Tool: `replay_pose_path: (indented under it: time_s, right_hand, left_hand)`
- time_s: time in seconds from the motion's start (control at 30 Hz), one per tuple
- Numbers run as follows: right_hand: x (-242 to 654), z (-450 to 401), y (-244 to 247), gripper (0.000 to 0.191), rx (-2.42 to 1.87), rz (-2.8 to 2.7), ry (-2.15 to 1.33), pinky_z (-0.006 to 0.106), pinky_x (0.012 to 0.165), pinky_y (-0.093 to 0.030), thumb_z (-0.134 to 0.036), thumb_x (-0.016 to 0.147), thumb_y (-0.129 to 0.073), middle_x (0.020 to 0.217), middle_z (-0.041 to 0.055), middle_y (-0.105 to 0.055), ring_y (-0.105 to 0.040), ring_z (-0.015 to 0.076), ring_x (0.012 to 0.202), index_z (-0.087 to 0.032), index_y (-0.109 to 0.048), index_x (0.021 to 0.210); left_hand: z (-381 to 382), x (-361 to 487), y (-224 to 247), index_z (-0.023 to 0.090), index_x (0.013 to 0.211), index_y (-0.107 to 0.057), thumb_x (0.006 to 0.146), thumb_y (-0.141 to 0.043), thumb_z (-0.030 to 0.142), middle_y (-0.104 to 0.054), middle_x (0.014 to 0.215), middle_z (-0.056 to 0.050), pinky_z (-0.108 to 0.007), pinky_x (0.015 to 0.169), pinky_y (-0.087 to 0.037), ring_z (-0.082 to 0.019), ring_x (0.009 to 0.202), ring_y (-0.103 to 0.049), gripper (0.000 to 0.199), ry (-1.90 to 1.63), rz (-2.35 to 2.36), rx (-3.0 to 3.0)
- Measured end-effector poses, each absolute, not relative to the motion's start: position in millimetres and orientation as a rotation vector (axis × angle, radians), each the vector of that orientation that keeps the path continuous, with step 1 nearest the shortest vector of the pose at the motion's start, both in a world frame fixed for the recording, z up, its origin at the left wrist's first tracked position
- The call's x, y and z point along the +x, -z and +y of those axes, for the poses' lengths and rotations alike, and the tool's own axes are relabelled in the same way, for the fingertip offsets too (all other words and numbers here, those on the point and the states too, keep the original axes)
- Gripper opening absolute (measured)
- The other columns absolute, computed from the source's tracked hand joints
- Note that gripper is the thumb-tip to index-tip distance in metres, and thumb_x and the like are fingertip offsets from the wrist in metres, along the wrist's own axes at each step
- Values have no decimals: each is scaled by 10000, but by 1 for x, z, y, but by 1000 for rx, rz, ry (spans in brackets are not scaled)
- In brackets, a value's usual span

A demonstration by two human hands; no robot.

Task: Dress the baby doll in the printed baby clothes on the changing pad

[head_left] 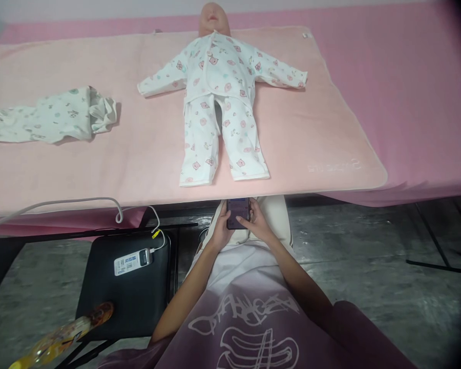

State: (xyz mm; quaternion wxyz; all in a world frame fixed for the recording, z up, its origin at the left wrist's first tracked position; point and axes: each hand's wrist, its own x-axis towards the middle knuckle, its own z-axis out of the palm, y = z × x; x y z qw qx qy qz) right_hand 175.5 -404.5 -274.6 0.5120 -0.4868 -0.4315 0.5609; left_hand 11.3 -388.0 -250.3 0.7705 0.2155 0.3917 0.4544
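Observation:
Low over my lap, just in front of the table edge, a dark smartphone (238, 214) is held upright between both hands. My left hand (223, 228) is closed round its left side, and my right hand (256, 221) grips the right side with the thumb over the screen. Beyond them on the table lies a baby doll (214, 20) on its back, arms spread. It wears a white printed jacket (223, 66) and matching trousers (240, 136). The jacket front looks closed, and the sleeve and trouser ends hide its hands and feet.
A peach mat (153, 154) covers part of the pink-clothed table (407, 102). Folded printed baby clothes (61, 115) lie at left. A black stool (126, 297) stands lower left, holding a power bank (132, 262) with a white cable (80, 200). A yellow-capped bottle (57, 338) is beside it.

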Motion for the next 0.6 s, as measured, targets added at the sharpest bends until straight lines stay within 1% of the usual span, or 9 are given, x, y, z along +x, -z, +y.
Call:
replay_pose_path:
  time_s: [0.1,0.23,0.3,0.4,0.5,0.6]
  right_hand:
    - [172,-404,274,1019,-1212,-1018,-1339,492,1291,-535,-701,948,-902,1564,147,-667,-654,322,1410,-292,-450,1764]
    - [180,-406,269,899,-1183,-995,-1396,501,1357,-465,-694,1014,-817,1619,118,-653,-582,334,1529,-323,-482,1761]
    - [184,-407,268,874,-1154,-984,-1422,496,1375,-450,-698,1022,-797,1635,104,-646,-563,332,1562,-332,-497,1756]
    - [185,-408,268,906,-1152,-982,-1438,496,1371,-458,-713,1000,-820,1621,102,-653,-596,325,1525,-333,-491,1754]
    - [181,-407,271,971,-1177,-990,-1409,490,1337,-495,-725,957,-873,1591,119,-661,-631,319,1465,-323,-476,1745]
    - [177,-406,274,980,-1210,-987,-1375,487,1321,-510,-742,934,-891,1575,133,-664,-644,316,1442,-309,-488,1716]
  left_hand:
    - [-388,8,249,335,1745,-625,993,-840,516,-611,1795,-49,-528,1449,-421,-361,1767,-456,803,-987,769,396]
    - [-388,9,254,360,1787,-568,1008,-874,479,-618,1789,-50,-489,1444,-427,-333,1750,-491,845,-977,811,397]
    - [-388,10,257,377,1802,-541,1005,-904,458,-626,1782,-51,-473,1439,-436,-319,1734,-517,880,-982,850,412]
    - [-388,11,256,375,1805,-538,1004,-906,473,-620,1788,-54,-476,1433,-444,-325,1726,-527,887,-976,841,415]
    - [-388,10,251,338,1793,-563,1016,-859,495,-604,1801,-64,-490,1433,-441,-346,1738,-507,846,-976,774,400]
    - [-388,9,249,341,1789,-569,1027,-820,475,-617,1791,-56,-497,1439,-431,-345,1746,-494,814,-982,737,373]
